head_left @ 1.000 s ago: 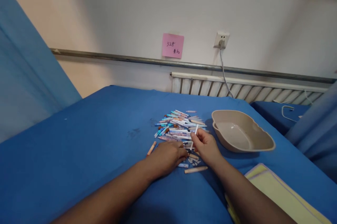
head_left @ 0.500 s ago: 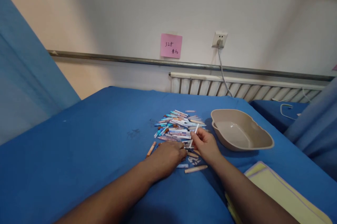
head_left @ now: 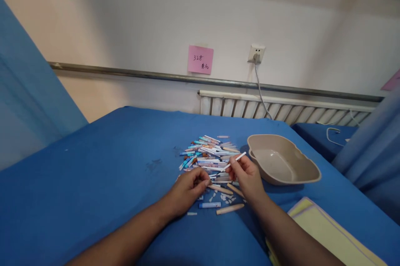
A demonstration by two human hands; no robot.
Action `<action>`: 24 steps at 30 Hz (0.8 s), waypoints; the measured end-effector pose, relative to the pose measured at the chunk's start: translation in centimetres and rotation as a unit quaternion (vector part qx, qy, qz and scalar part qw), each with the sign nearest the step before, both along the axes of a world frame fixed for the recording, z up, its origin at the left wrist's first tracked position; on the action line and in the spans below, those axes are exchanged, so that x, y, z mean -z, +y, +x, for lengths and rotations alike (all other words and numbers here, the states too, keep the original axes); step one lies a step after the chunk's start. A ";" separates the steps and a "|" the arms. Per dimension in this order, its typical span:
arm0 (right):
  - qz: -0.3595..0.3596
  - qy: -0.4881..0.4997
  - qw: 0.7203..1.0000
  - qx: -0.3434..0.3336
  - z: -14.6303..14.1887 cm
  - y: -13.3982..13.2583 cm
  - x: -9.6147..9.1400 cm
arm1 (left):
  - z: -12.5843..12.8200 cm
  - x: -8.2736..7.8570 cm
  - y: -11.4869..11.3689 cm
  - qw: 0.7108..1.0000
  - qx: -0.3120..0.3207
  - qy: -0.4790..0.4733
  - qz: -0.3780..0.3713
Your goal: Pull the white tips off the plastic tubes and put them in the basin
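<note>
A heap of several small crayons (head_left: 206, 151), mostly blue, white and orange, lies on a blue cloth-covered table (head_left: 109, 174). My right hand (head_left: 246, 176) pinches a thin white stick (head_left: 234, 161), tilted up to the right above the heap's near edge. My left hand (head_left: 187, 189) is curled at the near side of the heap, with an orange crayon (head_left: 220, 189) running from its fingertips; what else it holds is hidden. A blue crayon (head_left: 210, 205) and a tan crayon (head_left: 229, 209) lie loose just in front of both hands, among small paper scraps.
A beige shallow tray (head_left: 308, 170) stands right of the heap. A yellow cloth (head_left: 328, 232) lies at the near right. Behind are a wall with a pink note (head_left: 200, 59), a socket with a cable (head_left: 256, 54), a metal rail and a radiator (head_left: 281, 108). Blue curtains hang left and right.
My left hand drew back from the heap and curled. The white stick in my right hand swung from nearly upright to tilted right. The camera view shifted slightly.
</note>
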State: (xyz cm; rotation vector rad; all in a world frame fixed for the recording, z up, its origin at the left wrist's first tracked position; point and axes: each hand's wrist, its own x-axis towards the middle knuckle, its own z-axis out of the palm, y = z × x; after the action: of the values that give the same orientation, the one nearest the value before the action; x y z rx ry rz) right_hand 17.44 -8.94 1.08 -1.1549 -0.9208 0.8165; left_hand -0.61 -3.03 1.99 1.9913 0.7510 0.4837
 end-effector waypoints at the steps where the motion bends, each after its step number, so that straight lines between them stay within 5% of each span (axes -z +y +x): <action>1: 0.004 0.004 1.000 -0.005 -0.1 -0.1 -0.1 | 0.1 0.2 -0.1 0.998 -0.007 -0.033 -0.057; 4: 0.011 0.009 1.000 -0.010 -0.4 -0.5 -0.3 | 0.4 0.5 -0.5 0.978 -0.029 -0.100 -0.182; 8: 0.018 0.002 1.000 -0.012 -0.5 -0.7 -0.3 | 0.6 0.1 -0.9 0.961 -0.058 -0.129 -0.237; 24: 0.005 -0.017 0.999 -0.036 -0.9 -1.0 -0.5 | 0.4 0.7 -0.6 0.966 -0.044 -0.127 -0.219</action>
State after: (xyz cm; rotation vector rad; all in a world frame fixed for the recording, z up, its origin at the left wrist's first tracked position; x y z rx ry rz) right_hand 16.57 -9.90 1.60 -1.1354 -0.9988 0.8512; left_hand -0.25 -3.62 1.27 1.4582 0.7147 0.5590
